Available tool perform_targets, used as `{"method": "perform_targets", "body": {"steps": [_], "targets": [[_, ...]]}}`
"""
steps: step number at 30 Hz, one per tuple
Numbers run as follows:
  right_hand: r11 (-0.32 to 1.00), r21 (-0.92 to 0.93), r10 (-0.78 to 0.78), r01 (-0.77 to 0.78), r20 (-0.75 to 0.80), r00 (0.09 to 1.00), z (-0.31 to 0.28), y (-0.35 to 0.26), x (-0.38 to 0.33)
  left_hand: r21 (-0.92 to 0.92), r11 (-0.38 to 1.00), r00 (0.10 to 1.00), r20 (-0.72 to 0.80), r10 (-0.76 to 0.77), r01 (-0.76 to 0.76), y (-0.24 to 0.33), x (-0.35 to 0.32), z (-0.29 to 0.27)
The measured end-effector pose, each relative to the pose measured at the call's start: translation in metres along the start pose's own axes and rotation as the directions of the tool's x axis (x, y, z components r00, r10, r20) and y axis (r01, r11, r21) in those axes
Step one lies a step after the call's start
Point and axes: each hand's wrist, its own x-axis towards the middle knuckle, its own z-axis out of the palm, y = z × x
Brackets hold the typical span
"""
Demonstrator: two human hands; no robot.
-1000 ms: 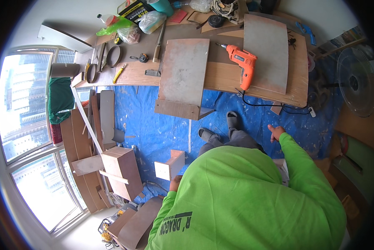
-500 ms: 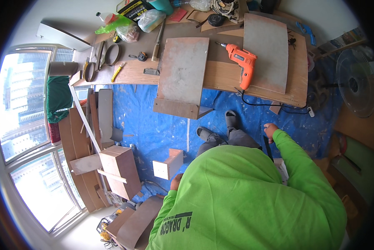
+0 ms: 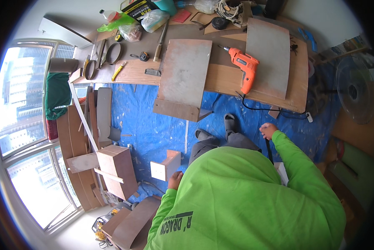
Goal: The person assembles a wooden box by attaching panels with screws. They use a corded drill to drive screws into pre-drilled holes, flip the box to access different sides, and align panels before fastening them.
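My right hand [image 3: 269,130] is held out in front of my body, over the blue sheet. Its fingers are loosely bent and slightly apart, with nothing seen between them. A black strap [image 3: 269,151] hangs just below that hand, beside my green sleeve. My left hand [image 3: 175,180] is low at my left side with its fingers curled in; no object shows in it. Close to it on the floor stands a small box-like wooden piece [image 3: 165,167]. Ahead, an orange power drill [image 3: 245,68] lies on the workbench [image 3: 224,79], partly over a curved grey panel [image 3: 270,58].
Another grey panel with a wooden end strip [image 3: 182,75] overhangs the bench's near edge. The drill's cord [image 3: 257,106] dangles off the bench. A wooden box [image 3: 118,168] and leaning boards [image 3: 76,150] stand at left. A fan [image 3: 353,89] is at right. Blue sheeting [image 3: 149,116] covers the floor.
My right hand has moved slightly left and its fingers have loosened from a fist. My left hand has come slightly forward from my side. The bench items have not been moved.
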Motion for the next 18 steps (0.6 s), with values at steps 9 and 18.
{"method": "perform_targets", "body": {"steps": [9, 18], "targets": [[0.939, -0.017, -0.322, 0.344, 0.312, 0.894, 0.095, -0.143, -0.01, -0.119, 0.993, 0.982, -0.187, -0.013, -0.009, 0.031, 0.096, -0.063], [0.881, -0.192, -0.412, 0.433, 0.141, 0.9, 0.214, -0.227, 0.038, 0.039, 0.977, 0.918, -0.335, 0.212, -0.212, 0.109, 0.348, -0.15]]}}
